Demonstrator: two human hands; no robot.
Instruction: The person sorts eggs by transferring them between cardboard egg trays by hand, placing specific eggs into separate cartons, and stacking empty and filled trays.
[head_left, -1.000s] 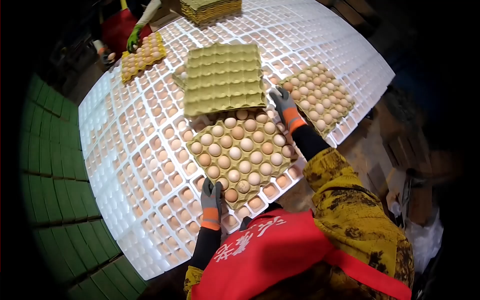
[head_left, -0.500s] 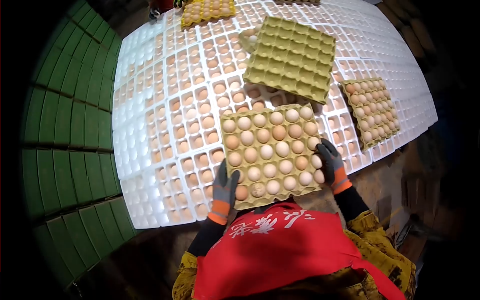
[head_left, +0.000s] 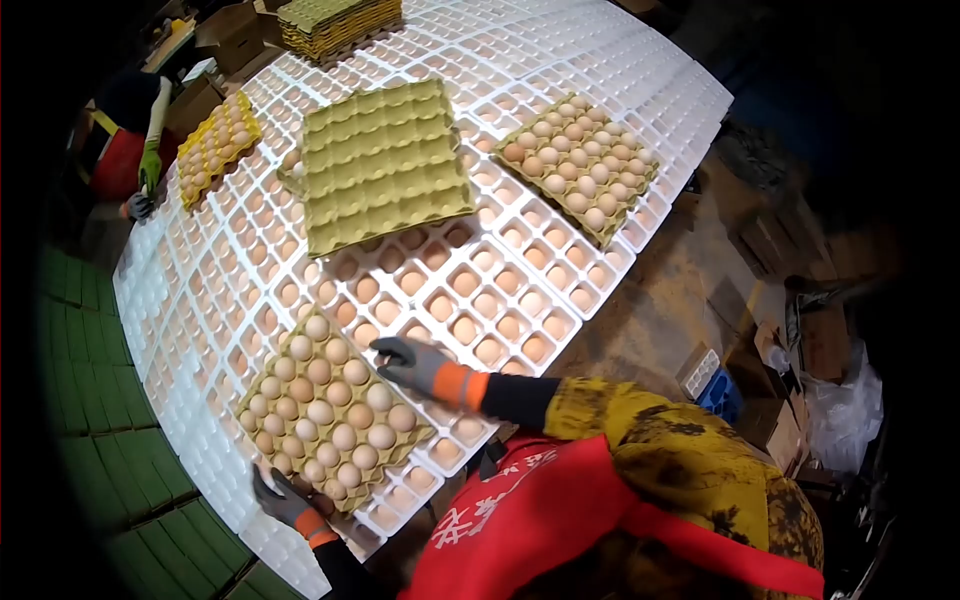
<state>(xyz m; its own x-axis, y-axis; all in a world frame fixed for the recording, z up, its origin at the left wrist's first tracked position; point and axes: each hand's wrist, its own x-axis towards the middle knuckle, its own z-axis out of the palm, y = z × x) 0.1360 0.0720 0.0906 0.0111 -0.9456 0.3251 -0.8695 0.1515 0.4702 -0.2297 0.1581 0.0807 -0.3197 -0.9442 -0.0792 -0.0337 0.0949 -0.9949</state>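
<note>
A yellow-green pulp egg tray full of brown and cream eggs lies at a slant on white egg-filled trays near the front of the table. At its lower left edge is my left hand, in a grey glove with an orange cuff, thumb and fingers apart. My right hand, gloved alike, is open beside the tray's upper right edge, fingers stretched out over the white trays. Whether either glove still touches the egg tray is hard to see.
Empty pulp trays sit beyond my hands. Another full egg tray lies to the right. At far left, a person's gloved hand is near a yellow egg tray. Green boxes are stacked at left, cardboard boxes at right.
The egg tray has gone from between both hands near my body to the white trays on the left. My right hand has come off its side. The view has turned.
</note>
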